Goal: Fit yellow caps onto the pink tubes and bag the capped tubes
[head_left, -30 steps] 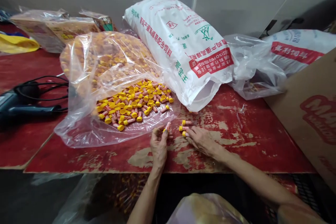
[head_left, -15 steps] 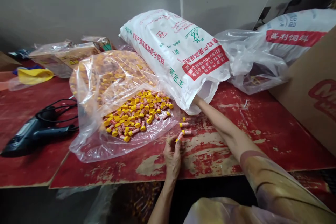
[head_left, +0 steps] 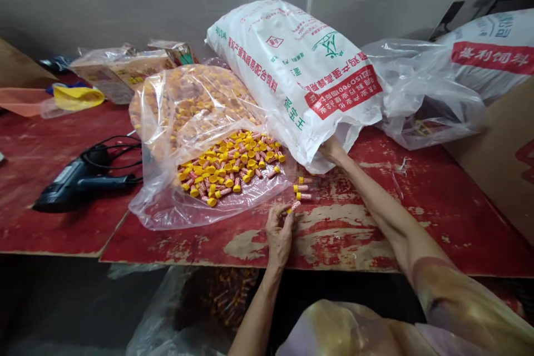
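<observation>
The left hand point(head_left: 278, 233) is resting on the worn red table point(head_left: 375, 222), near its front edge, fingers closed narrowly and pinching a small capped tube point(head_left: 294, 207) at the fingertips. At 1 o'clock from that tube, just beside it, two loose tubes point(head_left: 302, 192) are lying on bare tabletop. The right hand point(head_left: 329, 148) is reaching to 12 o'clock, into the open mouth of the white printed sack point(head_left: 292, 67); its fingers are going out of sight inside, so their spread cannot be told. The sack's mouth is lying just beyond the loose tubes.

At 10 o'clock from the left hand, a clear plastic bag point(head_left: 167, 200) is lying open, its edge nearly touching the fingertips, with a pile of yellow-capped tubes point(head_left: 229, 164) spilling toward the opening. At 9 o'clock, well apart, a black tool with a cord point(head_left: 79, 181) is sitting on the table. At 3 o'clock the tabletop is lying bare as far as the cardboard box point(head_left: 500, 161). A crumpled clear bag point(head_left: 421, 94) is lying at 2 o'clock behind the forearm.
</observation>
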`<action>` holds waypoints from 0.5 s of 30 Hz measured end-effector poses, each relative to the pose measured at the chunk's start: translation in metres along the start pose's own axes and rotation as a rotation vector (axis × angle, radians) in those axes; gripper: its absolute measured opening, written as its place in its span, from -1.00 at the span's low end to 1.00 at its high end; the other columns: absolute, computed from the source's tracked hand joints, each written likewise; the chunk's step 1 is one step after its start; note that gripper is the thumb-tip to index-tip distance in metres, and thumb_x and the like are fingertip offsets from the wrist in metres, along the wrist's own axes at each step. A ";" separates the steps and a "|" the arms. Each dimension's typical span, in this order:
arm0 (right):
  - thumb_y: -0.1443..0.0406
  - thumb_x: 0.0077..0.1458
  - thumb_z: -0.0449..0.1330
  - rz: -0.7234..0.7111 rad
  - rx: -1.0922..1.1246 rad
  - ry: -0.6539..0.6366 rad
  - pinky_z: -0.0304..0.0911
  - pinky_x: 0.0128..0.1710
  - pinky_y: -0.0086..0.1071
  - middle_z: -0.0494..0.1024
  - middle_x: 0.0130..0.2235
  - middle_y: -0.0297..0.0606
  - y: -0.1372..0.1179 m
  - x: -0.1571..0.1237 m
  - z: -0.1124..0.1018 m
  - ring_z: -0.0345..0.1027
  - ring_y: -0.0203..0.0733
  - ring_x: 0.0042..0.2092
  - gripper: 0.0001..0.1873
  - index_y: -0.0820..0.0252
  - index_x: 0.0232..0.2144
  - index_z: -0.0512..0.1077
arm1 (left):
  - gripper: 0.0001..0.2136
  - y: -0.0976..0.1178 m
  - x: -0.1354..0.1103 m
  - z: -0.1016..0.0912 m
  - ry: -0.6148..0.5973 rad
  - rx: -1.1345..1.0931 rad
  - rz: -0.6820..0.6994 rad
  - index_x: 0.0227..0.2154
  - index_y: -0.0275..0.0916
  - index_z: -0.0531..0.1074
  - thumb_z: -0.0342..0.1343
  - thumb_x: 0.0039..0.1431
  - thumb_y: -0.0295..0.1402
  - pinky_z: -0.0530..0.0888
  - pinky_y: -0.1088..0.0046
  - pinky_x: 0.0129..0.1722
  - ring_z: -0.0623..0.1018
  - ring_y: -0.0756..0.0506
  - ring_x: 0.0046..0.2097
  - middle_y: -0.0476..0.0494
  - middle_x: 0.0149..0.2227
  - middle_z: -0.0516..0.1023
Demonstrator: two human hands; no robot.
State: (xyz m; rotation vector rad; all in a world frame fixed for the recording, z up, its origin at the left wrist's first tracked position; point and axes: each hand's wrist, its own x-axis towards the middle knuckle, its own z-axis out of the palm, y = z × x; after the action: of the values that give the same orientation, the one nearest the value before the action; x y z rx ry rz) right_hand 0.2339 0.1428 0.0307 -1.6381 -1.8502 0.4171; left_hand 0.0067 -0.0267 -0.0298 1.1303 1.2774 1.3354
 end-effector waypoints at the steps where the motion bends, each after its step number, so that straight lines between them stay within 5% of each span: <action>1: 0.26 0.14 0.10 0.015 0.049 -0.001 0.24 -0.13 -0.27 0.51 -0.15 -0.08 0.001 -0.018 -0.008 0.36 -0.08 -0.14 -0.67 0.38 -0.11 0.41 | -0.75 0.000 0.001 0.000 0.012 -0.061 -0.034 -0.21 -0.20 0.47 0.22 0.04 -0.26 0.46 0.49 -0.22 0.48 0.00 -0.24 -0.09 -0.21 0.44; 4: 0.16 0.12 0.09 0.081 0.350 -0.115 0.25 -0.26 -0.38 0.52 -0.24 -0.21 -0.003 -0.083 -0.026 0.36 -0.22 -0.26 -0.64 0.30 -0.13 0.41 | -0.68 0.002 -0.001 0.005 0.040 -0.276 -0.130 -0.19 -0.19 0.42 0.27 -0.04 -0.28 0.46 0.51 -0.25 0.49 0.03 -0.27 -0.03 -0.23 0.46; 8: 0.10 0.13 0.08 0.107 0.476 -0.344 0.20 -0.34 -0.44 0.48 -0.41 -0.29 -0.023 -0.150 -0.023 0.32 -0.28 -0.36 -0.67 0.27 -0.36 0.44 | -0.70 0.013 -0.012 0.018 -0.053 -0.372 -0.214 -0.30 -0.24 0.41 0.31 -0.11 -0.28 0.48 0.50 -0.29 0.51 0.03 -0.35 0.00 -0.34 0.48; 11: 0.09 0.17 0.01 0.062 0.517 -0.375 0.17 -0.36 -0.44 0.44 -0.45 -0.31 -0.036 -0.166 -0.012 0.29 -0.30 -0.39 -0.63 0.27 -0.41 0.42 | -0.71 0.020 -0.023 0.024 -0.106 -0.366 -0.256 -0.32 -0.27 0.41 0.30 -0.10 -0.27 0.48 0.50 -0.33 0.52 0.03 -0.38 -0.01 -0.38 0.50; 15: 0.06 0.18 0.01 0.049 0.581 -0.413 0.16 -0.38 -0.44 0.41 -0.40 -0.32 -0.041 -0.167 -0.006 0.24 -0.31 -0.39 -0.61 0.24 -0.19 0.42 | -0.70 0.024 -0.028 0.019 -0.079 -0.373 -0.252 -0.32 -0.27 0.42 0.31 -0.10 -0.26 0.48 0.51 -0.34 0.53 0.03 -0.39 -0.01 -0.39 0.51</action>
State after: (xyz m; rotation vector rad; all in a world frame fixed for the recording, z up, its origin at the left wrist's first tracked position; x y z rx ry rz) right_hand 0.2118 -0.0274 0.0196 -1.2532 -1.7320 1.2614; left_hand 0.0288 -0.0525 -0.0051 0.7299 1.0214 1.2603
